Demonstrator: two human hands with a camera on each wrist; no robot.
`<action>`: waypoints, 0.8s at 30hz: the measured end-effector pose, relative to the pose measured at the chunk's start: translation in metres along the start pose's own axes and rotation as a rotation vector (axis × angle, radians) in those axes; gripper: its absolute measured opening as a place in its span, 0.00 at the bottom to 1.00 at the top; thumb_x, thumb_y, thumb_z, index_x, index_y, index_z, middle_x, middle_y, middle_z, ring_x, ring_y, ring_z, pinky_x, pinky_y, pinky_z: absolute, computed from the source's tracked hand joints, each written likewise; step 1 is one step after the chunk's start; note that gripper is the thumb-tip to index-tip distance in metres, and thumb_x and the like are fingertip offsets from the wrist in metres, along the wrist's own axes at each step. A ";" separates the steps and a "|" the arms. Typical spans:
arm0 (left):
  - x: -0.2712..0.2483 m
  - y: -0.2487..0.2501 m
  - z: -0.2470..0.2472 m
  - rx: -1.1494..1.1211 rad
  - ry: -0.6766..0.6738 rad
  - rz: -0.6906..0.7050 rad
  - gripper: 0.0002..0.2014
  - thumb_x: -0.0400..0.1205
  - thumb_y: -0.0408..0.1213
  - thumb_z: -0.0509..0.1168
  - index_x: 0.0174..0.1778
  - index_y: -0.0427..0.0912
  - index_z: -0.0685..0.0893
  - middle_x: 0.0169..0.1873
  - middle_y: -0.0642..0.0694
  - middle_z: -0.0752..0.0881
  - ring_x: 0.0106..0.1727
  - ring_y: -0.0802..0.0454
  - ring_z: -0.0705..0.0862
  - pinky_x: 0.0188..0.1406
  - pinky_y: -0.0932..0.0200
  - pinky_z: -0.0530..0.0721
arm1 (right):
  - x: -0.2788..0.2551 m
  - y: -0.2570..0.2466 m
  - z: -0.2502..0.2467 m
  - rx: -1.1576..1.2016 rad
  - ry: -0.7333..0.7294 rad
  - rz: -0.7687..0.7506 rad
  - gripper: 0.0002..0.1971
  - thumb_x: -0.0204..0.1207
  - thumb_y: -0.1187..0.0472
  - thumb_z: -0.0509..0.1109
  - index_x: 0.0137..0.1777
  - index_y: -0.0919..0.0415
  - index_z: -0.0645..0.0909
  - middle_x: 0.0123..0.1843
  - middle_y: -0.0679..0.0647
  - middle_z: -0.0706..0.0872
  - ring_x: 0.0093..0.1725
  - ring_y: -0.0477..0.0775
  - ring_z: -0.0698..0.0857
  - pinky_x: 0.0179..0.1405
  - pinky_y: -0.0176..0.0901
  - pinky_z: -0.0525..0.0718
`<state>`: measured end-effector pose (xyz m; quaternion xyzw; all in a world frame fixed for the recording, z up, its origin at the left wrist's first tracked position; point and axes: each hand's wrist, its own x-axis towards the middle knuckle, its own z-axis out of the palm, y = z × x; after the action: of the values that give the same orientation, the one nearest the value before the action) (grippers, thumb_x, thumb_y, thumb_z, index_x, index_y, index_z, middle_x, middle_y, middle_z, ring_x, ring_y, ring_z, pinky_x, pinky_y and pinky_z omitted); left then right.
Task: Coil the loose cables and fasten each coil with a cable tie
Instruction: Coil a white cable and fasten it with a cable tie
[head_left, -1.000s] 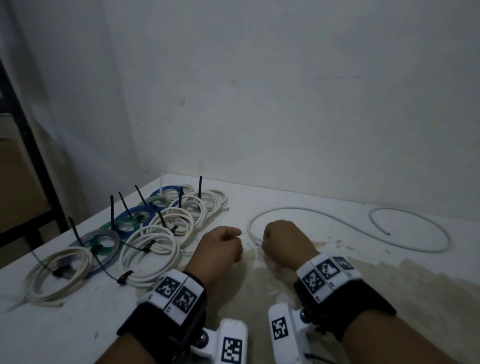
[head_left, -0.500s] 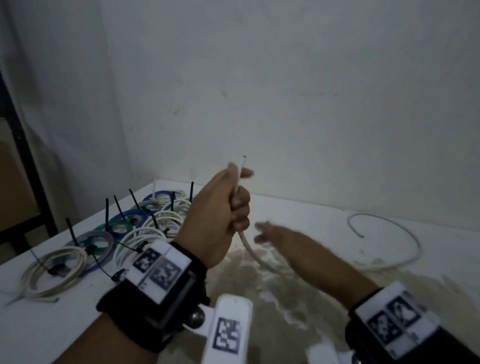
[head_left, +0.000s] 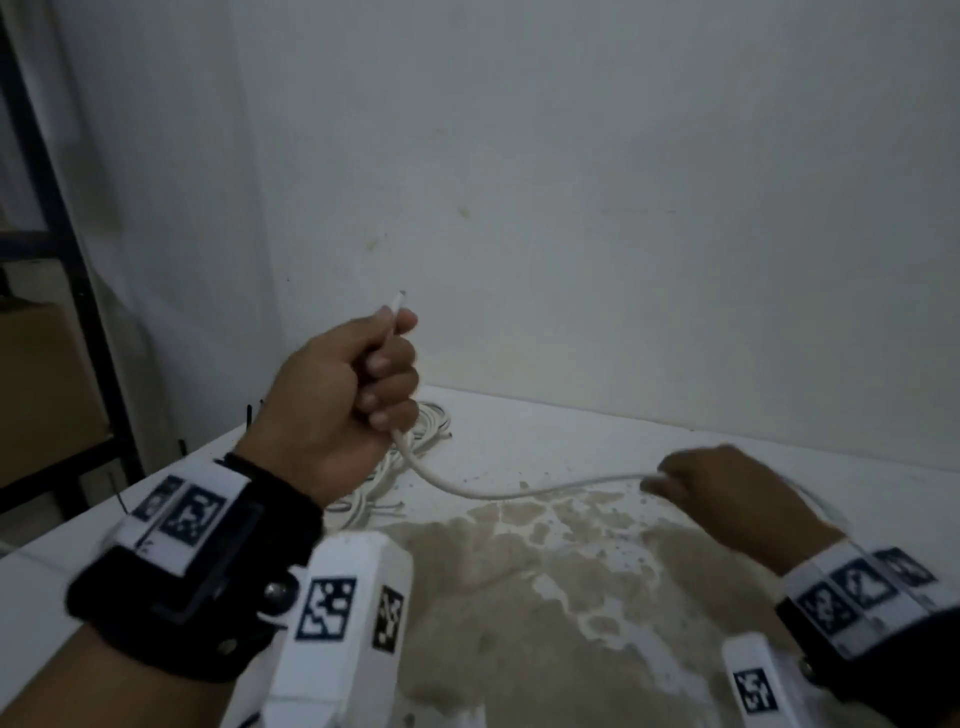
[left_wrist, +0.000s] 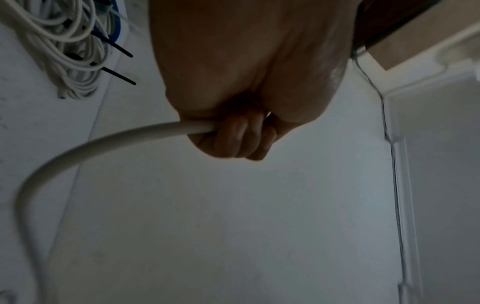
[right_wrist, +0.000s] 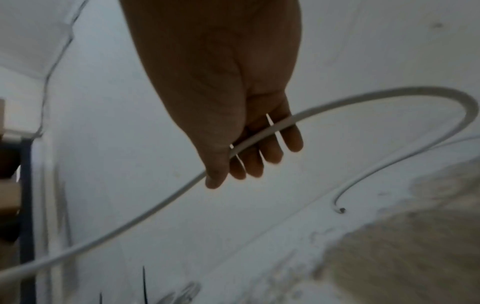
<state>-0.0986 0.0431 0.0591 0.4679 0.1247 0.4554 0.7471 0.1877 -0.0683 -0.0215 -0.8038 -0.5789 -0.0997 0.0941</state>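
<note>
Left hand: the left hand (head_left: 343, 400) was raised above the table (head_left: 597, 447), its fingers (left_wrist: 241, 142) curled into a fist around the white cable (head_left: 498, 491), which it held close to one end.
Cable end at the left hand: a short stub stood up out of the top of the fist, past the thumb.
Cable between the hands: from the underside of the left fist the white cable dropped, sagged low toward the table and ran across to the right hand (head_left: 727, 493).
Right hand: it was lower than the left and out to the person's right, close over the table; in the right wrist view the cable (right_wrist: 166, 197) lay across the fingers (right_wrist: 270, 152) with the thumb over it, the fingers only slightly bent and a little apart, a light hold rather than a fist.
Cable beyond the right hand: it swept round in a wide loop past the little-finger side and ended in a free cut tip (right_wrist: 340, 209) lying on the table, apart from the hand.
Tied coils: a heap of white coils (left_wrist: 70, 61) with black cable ties (left_wrist: 119, 49) sticking out lay on the table just beyond and below the left hand, partly hidden by it in the head view.
Table surface: white, with a large brownish stain (head_left: 545, 597) under and between the two wrists.
</note>
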 end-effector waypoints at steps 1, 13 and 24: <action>-0.003 -0.007 0.004 0.043 -0.022 -0.007 0.10 0.85 0.36 0.53 0.41 0.41 0.76 0.21 0.53 0.67 0.16 0.60 0.62 0.12 0.68 0.63 | 0.005 -0.001 -0.009 0.044 0.084 0.028 0.21 0.80 0.46 0.63 0.30 0.58 0.75 0.28 0.50 0.79 0.30 0.48 0.78 0.30 0.42 0.72; 0.001 -0.089 0.034 0.220 0.173 0.008 0.13 0.87 0.31 0.50 0.41 0.37 0.77 0.25 0.48 0.73 0.26 0.53 0.68 0.29 0.59 0.68 | -0.017 -0.123 -0.043 1.003 0.286 -0.060 0.11 0.83 0.57 0.59 0.39 0.52 0.77 0.27 0.46 0.78 0.26 0.42 0.75 0.29 0.38 0.72; 0.013 -0.079 0.027 -0.297 0.183 -0.195 0.20 0.88 0.45 0.50 0.40 0.35 0.78 0.22 0.49 0.69 0.19 0.57 0.64 0.18 0.65 0.68 | -0.048 -0.128 -0.007 0.832 0.292 -0.245 0.13 0.84 0.57 0.60 0.38 0.41 0.70 0.27 0.41 0.76 0.31 0.39 0.77 0.27 0.28 0.69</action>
<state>-0.0301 0.0257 0.0120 0.2952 0.1681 0.4349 0.8339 0.0510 -0.0743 -0.0229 -0.6009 -0.6409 0.0186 0.4773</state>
